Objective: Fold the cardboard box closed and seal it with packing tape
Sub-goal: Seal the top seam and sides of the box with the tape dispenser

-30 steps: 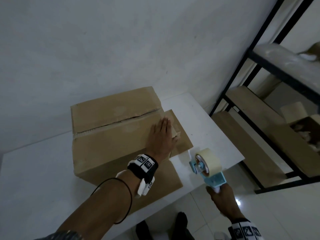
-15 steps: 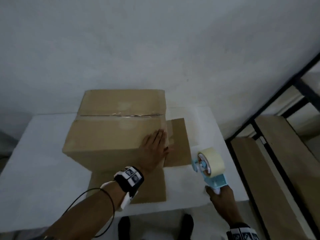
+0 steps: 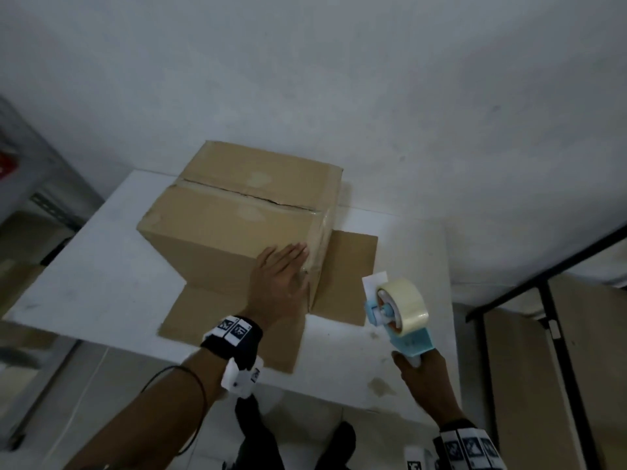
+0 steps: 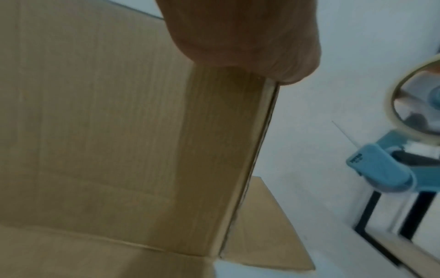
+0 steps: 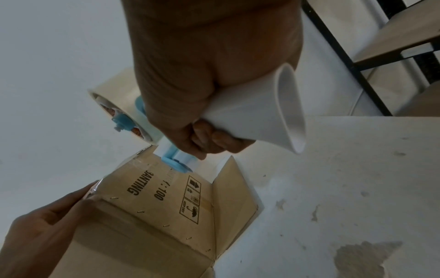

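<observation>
Box (image 3: 237, 228) is sitting left of and beyond the tape dispenser (image 3: 397, 310) gripped by the right hand (image 3: 424, 378), while the nearer left hand (image 3: 281, 279) is pressing flat-fingered against its near-right corner.

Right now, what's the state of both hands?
Left hand: open, fingers straight, pressing flat on the cardboard box near its taped corner.
Right hand: closed around the handle of the tape dispenser, held off the box.

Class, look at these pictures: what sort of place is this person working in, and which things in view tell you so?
Probably a storeroom or packing area. A cardboard box sits on a plain white table, the right hand holds a tape dispenser, and bare shelves stand beside it.
</observation>
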